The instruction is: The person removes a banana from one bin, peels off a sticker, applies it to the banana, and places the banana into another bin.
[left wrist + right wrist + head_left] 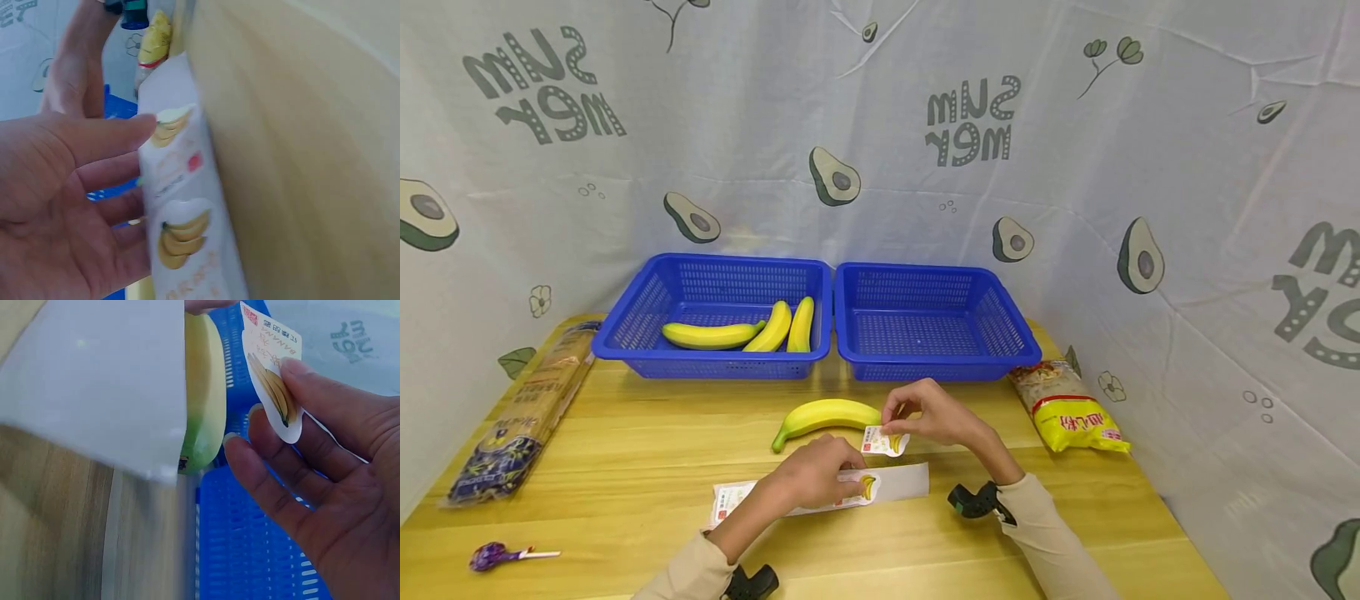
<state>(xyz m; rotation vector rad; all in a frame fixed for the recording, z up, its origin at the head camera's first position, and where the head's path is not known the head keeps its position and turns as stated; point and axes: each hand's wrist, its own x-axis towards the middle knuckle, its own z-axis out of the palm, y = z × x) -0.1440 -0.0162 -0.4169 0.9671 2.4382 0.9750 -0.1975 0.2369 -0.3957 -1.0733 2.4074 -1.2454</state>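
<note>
A loose yellow banana (pixel 827 414) lies on the wooden table (pixel 625 442) in front of two blue baskets. My right hand (pixel 892 425) pinches a small banana sticker (pixel 883 440) just above the table, beside the banana's right end. In the right wrist view the sticker (pixel 275 369) sits between thumb and fingers, close to the banana (pixel 203 394). My left hand (pixel 835 468) presses on a white sticker sheet (pixel 895 482) lying flat on the table. The left wrist view shows its fingers (pixel 125 134) laid straight on the sheet (pixel 181 206), which carries more banana stickers.
The left blue basket (pixel 625 333) holds three bananas (pixel 760 332). The right basket (pixel 936 321) has nothing in it. A long noodle packet (pixel 520 417) lies at the table's left edge, a yellow bag (pixel 1067 408) at the right, and a purple lollipop (pixel 493 554) at front left. Printed cloth walls surround the table.
</note>
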